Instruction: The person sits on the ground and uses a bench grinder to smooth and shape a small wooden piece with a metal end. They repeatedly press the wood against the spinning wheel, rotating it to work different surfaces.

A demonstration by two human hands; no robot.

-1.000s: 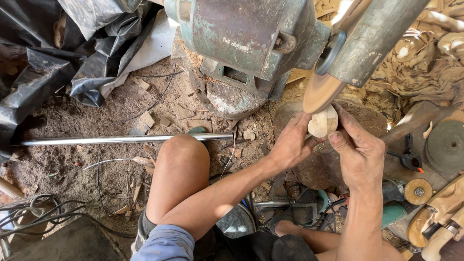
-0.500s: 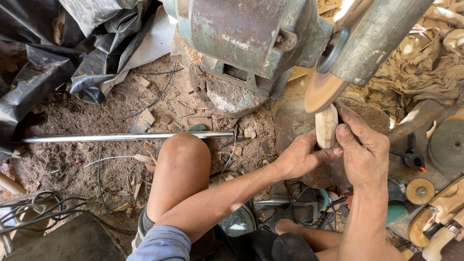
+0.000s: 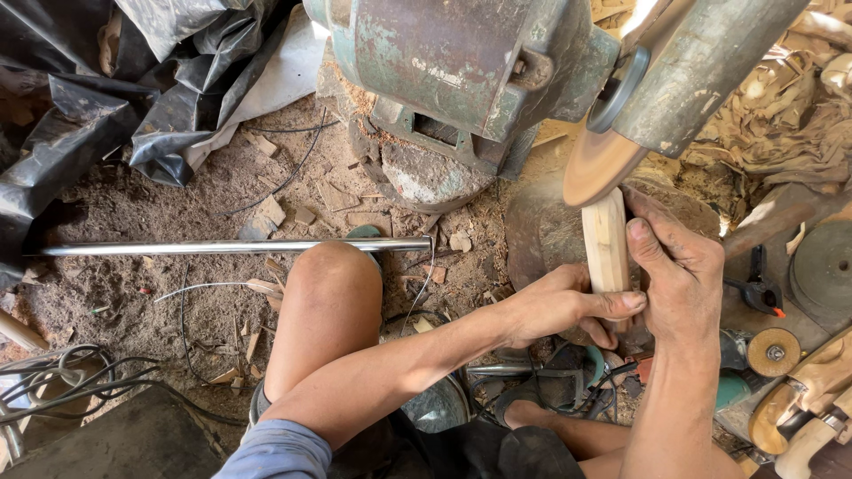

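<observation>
Both hands, left hand (image 3: 555, 306) and right hand (image 3: 679, 275), fingers closed around the pale wooden block (image 3: 606, 241), press its twelve-o'clock end against the brown round sanding disc (image 3: 596, 166); steady pressure seems needed.

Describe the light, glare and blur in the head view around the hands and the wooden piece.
Head view: hard daylight, overexposed at the top edge; the sanding disc shows smooth motion blur; the wooden piece, left hand and right hand are sharp; deep shadow lies under the black plastic sheet.
</observation>
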